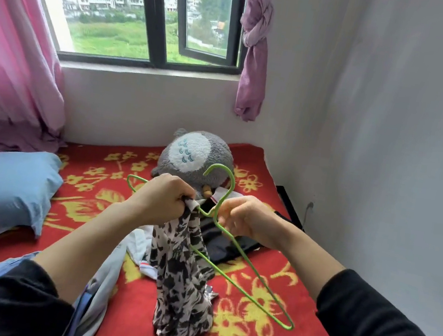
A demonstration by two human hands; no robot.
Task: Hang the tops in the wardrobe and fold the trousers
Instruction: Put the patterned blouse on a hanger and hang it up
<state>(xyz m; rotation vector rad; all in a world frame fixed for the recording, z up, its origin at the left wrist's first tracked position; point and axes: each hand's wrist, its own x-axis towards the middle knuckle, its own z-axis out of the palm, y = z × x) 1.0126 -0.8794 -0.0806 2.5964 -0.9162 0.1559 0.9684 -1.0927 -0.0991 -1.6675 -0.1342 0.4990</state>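
Gripping patterned top [184, 277] in left hand [165, 198], beside neck of green hanger [268, 289] held in right hand [244, 217], slanting toward lower right.

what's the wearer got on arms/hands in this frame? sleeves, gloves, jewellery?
No gloves: the left hand and right hand are bare, with no rings, watch or bracelet showing. The left sleeve and right sleeve are plain black, soft-looking fabric, ending near the elbows so the forearms are uncovered. No logos visible.
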